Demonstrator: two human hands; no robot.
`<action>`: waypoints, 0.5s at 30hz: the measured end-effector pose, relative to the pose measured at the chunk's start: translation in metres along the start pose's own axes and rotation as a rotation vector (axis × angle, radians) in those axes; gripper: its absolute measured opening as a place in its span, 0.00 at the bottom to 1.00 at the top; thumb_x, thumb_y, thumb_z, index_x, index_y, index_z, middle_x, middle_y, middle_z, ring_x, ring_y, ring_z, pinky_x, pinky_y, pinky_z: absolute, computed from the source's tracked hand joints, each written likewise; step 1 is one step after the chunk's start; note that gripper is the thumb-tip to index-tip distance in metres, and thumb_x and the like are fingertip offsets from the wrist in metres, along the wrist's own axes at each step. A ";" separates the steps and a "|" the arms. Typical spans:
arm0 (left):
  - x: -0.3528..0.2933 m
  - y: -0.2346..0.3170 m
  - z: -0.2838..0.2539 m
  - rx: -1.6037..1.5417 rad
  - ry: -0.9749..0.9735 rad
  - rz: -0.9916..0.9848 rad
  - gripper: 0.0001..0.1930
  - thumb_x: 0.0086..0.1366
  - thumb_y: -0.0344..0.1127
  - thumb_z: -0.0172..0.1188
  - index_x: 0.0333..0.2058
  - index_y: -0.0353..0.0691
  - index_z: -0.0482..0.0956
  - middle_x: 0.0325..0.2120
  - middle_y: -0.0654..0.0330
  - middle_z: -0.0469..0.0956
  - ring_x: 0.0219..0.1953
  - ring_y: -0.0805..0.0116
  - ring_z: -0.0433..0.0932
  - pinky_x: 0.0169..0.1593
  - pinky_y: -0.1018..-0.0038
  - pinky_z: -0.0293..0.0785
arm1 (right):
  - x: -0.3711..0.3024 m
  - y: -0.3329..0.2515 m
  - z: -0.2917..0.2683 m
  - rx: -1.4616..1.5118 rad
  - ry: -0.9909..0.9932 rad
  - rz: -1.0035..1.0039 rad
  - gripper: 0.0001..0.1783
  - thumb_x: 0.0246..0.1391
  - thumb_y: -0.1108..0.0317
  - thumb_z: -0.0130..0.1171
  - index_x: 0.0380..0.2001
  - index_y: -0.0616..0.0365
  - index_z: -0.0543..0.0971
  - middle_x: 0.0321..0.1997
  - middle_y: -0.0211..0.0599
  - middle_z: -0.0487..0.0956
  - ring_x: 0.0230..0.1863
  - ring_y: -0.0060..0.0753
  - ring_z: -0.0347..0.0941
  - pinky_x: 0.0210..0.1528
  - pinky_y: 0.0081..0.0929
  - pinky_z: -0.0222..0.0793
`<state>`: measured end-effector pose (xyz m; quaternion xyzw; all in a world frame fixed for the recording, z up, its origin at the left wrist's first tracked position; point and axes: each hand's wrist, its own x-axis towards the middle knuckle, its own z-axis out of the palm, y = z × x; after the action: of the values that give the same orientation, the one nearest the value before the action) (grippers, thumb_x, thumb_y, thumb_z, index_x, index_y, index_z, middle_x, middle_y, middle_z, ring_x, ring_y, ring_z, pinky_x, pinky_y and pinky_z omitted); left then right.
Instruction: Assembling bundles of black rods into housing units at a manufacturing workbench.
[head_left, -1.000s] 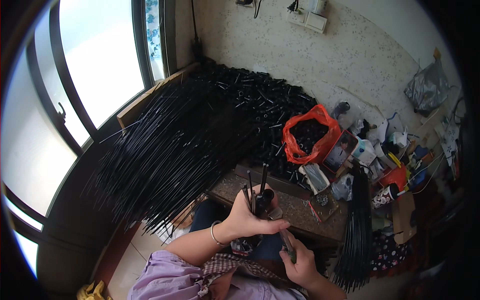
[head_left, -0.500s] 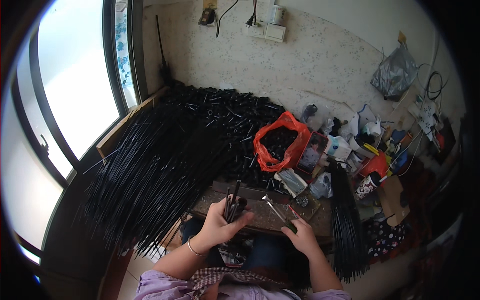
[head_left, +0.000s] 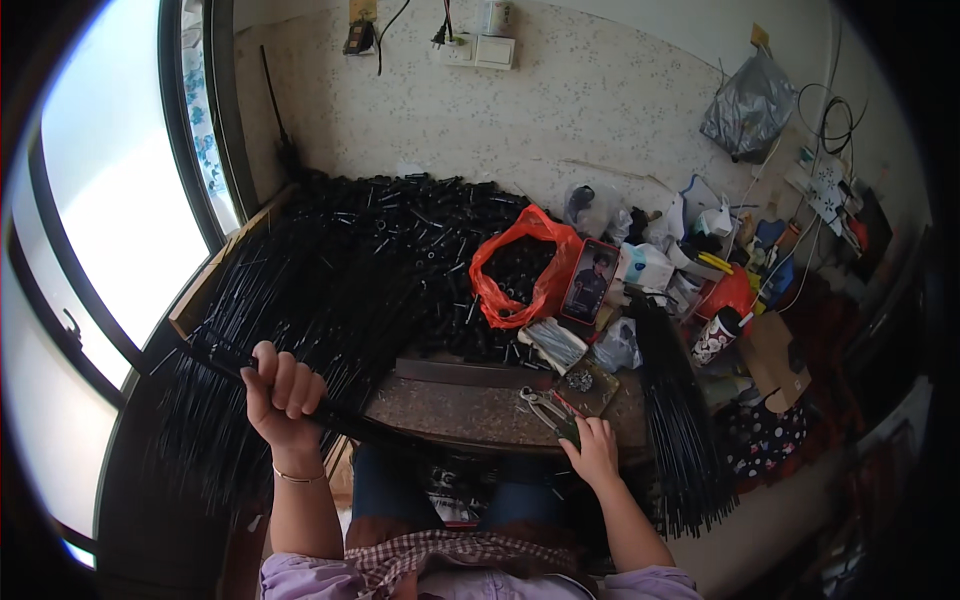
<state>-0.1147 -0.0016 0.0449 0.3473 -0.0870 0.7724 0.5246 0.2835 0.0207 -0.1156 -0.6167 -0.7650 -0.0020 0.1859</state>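
My left hand [head_left: 285, 395] is closed, raised at the left over the bundle of thin black rods [head_left: 230, 420]. Wrapped in its fingers is a long black rod-like piece [head_left: 365, 428] that slants from the upper left down toward the bench's front edge. Whether it is one piece or several together, I cannot tell. My right hand [head_left: 596, 450] is at the front right of the bench with its fingers closed about the handles of the pincers [head_left: 541, 402]. The metal jaws of the pincers point away from me, low over the worn bench [head_left: 470, 405].
Short black tubular parts [head_left: 400, 215] are heaped at the back. An open red plastic bag [head_left: 490, 305] stands before a propped phone [head_left: 588, 283]. A square dish [head_left: 587, 385] holds small metal bits. More black rods [head_left: 685, 430] hang at the right, beside a patterned cup [head_left: 715, 335].
My left hand has moved left and up, and a long black piece now extends from it. The pincers have been lowered toward the bench, their handles spread wider. The whole view has shifted.
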 end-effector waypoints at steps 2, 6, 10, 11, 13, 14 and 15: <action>0.003 -0.001 0.004 -0.297 0.102 0.084 0.15 0.67 0.43 0.46 0.22 0.45 0.58 0.13 0.70 0.56 0.15 0.79 0.56 0.24 0.82 0.61 | -0.001 -0.002 -0.015 0.061 0.012 -0.042 0.29 0.48 0.53 0.58 0.49 0.60 0.69 0.45 0.41 0.69 0.50 0.42 0.64 0.52 0.37 0.61; -0.044 -0.043 -0.021 -0.307 0.296 -0.121 0.17 0.65 0.43 0.48 0.20 0.45 0.58 0.15 0.68 0.56 0.20 0.75 0.60 0.46 0.67 0.70 | 0.003 -0.046 -0.089 1.442 -0.092 -0.170 0.39 0.43 0.53 0.64 0.56 0.57 0.60 0.48 0.41 0.71 0.52 0.39 0.66 0.55 0.38 0.61; -0.141 -0.107 -0.062 -0.359 0.661 -0.567 0.15 0.58 0.47 0.51 0.28 0.40 0.77 0.35 0.58 0.77 0.45 0.60 0.72 0.56 0.59 0.61 | 0.010 -0.056 -0.146 1.874 0.541 -0.370 0.26 0.51 0.50 0.56 0.46 0.57 0.65 0.18 0.23 0.60 0.22 0.17 0.58 0.29 0.15 0.61; -0.164 -0.123 -0.078 -0.422 0.684 -0.731 0.17 0.58 0.48 0.50 0.32 0.40 0.78 0.39 0.56 0.76 0.48 0.58 0.70 0.58 0.59 0.59 | 0.008 -0.060 -0.155 1.763 0.788 -0.230 0.26 0.51 0.43 0.53 0.38 0.55 0.66 0.17 0.22 0.57 0.17 0.15 0.51 0.20 0.15 0.51; -0.197 -0.153 -0.097 -0.263 0.883 -1.040 0.24 0.54 0.52 0.51 0.40 0.36 0.75 0.43 0.54 0.74 0.50 0.54 0.68 0.57 0.60 0.59 | 0.008 -0.076 -0.163 1.735 0.895 -0.175 0.26 0.52 0.41 0.48 0.36 0.56 0.66 0.17 0.22 0.57 0.16 0.15 0.51 0.19 0.15 0.50; -0.217 -0.165 -0.115 -0.204 0.935 -1.263 0.28 0.52 0.54 0.52 0.43 0.36 0.72 0.44 0.51 0.73 0.51 0.54 0.68 0.57 0.59 0.58 | 0.007 -0.085 -0.163 1.696 1.007 -0.126 0.27 0.54 0.40 0.44 0.34 0.56 0.66 0.17 0.22 0.57 0.16 0.15 0.51 0.18 0.14 0.48; -0.231 -0.171 -0.130 -0.183 0.978 -1.410 0.30 0.52 0.55 0.53 0.46 0.36 0.71 0.44 0.52 0.73 0.48 0.54 0.70 0.57 0.59 0.60 | 0.007 -0.094 -0.154 1.675 0.923 -0.098 0.27 0.57 0.39 0.36 0.32 0.56 0.65 0.18 0.25 0.59 0.17 0.17 0.52 0.18 0.15 0.49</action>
<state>0.0242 -0.0356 -0.2359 -0.0950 0.3228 0.3192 0.8859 0.2368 -0.0315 0.0508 -0.1894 -0.3942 0.2952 0.8495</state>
